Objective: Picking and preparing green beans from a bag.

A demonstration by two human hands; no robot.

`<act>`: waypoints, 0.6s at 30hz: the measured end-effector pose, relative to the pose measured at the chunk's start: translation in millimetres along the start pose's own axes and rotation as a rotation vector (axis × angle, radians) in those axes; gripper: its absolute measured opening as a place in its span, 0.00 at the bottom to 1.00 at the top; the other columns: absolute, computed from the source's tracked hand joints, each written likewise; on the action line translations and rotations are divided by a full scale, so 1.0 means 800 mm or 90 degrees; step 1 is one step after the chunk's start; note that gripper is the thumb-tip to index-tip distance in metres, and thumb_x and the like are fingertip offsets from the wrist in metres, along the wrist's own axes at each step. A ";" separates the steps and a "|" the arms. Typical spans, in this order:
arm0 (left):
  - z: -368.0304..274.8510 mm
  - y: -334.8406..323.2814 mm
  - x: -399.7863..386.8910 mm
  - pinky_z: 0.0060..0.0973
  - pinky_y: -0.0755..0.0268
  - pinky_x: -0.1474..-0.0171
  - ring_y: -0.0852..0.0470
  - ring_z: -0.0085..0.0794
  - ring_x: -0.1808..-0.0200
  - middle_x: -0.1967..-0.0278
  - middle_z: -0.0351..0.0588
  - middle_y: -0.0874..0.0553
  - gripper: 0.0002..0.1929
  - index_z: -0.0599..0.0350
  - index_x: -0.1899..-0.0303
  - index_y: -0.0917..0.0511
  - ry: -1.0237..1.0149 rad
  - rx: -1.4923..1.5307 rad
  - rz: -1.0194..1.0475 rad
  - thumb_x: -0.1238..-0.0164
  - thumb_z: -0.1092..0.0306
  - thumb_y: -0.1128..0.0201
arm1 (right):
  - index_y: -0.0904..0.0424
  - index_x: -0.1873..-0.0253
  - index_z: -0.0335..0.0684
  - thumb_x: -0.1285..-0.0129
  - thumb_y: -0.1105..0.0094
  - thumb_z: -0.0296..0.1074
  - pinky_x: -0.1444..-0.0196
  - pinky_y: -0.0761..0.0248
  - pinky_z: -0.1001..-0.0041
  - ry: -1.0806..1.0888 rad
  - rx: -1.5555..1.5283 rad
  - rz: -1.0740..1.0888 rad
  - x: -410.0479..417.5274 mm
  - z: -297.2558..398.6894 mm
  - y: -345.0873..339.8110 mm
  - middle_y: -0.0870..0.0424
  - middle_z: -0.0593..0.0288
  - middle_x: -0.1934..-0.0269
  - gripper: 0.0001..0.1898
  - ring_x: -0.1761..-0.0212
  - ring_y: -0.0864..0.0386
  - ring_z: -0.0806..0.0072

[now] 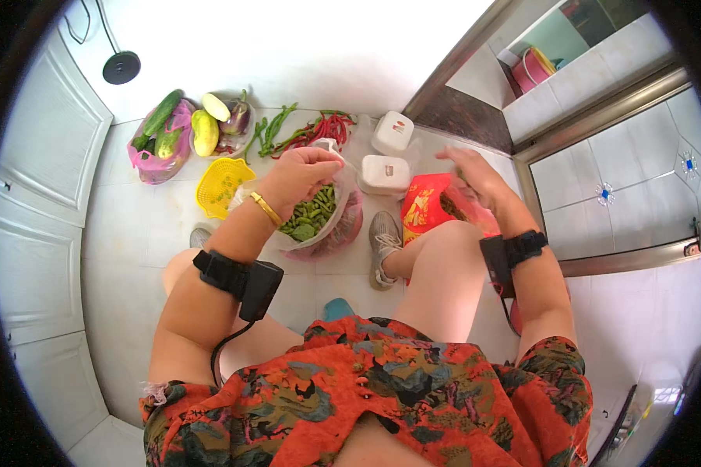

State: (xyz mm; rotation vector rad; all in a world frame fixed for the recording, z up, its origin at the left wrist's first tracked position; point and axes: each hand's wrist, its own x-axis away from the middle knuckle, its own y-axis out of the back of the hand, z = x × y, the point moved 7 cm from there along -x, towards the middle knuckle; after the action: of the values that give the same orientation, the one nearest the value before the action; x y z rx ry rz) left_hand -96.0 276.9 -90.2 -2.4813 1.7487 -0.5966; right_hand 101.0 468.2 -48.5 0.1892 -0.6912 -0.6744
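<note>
My left hand [306, 178], with a gold bangle at the wrist, hovers over a plastic bag [350, 187] of green bean pods [315, 213]. Its thumb and forefinger come together; whether something small is between them is hidden. To the right, my right hand [473, 175] is over a red bag [423, 201] with yellow print and dark green scraps inside. The fingers of that hand are stretched out and blurred, with a small greenish fleck by them that I cannot make out. A yellow colander [225, 184] holding some green beans stands left of the pod bag.
Along the wall are a pink bag of cucumbers [162, 140], a clear bag with an eggplant [238, 119], green peppers [277, 128] and red chillies [330, 128]. Two white lidded boxes [384, 173] stand between my hands. A metal-framed glass door [613, 175] is at right, white cabinets [47, 175] at left.
</note>
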 end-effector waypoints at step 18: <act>-0.001 0.051 0.015 0.17 0.31 0.68 0.24 0.17 0.75 0.78 0.39 0.19 0.08 0.62 0.64 0.21 -0.195 -0.101 -0.097 0.47 0.72 0.38 | 0.32 0.67 0.43 0.33 0.57 0.52 0.92 0.53 0.83 -0.004 -0.273 0.418 -0.039 0.075 -0.274 0.35 0.69 0.85 0.18 0.93 0.44 0.84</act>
State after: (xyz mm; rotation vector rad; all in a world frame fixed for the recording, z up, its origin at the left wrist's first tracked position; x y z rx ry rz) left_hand -129.3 251.3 -96.8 -2.6538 1.5587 -0.0764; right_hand -67.4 322.0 -101.3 -0.4237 -0.5534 -0.1772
